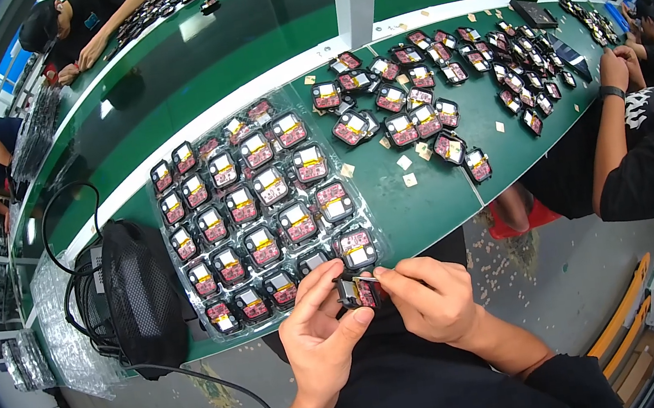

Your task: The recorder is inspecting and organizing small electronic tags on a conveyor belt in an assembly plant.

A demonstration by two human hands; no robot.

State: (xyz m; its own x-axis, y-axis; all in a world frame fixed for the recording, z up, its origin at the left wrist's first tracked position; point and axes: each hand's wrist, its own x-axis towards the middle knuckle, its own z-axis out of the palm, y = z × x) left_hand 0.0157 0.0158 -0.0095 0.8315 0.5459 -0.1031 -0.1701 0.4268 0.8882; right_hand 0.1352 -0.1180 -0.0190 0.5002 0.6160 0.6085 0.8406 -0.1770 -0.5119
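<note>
My left hand (323, 328) grips a small black device housing (349, 293) by its side, between thumb and fingers, just off the table's near edge. Part of a red circuit board shows in the housing. My right hand (432, 299) is closed in a pinch at the housing's right upper edge. A thin pale sliver (365, 279) runs from those fingertips over the housing; its kind is too small to tell. Right behind my hands lies a clear plastic tray (311, 243), with rows of similar housings carrying red boards, silvery blocks and yellow strips.
Many loose housings (423, 121) spread over the green table (427, 211) to the right, among small pale squares (404, 162). On the left sit a black mesh bag (141, 298), cables and stacked clear trays (70, 320). A white post (357, 2) rises behind. Other people work at right and far left.
</note>
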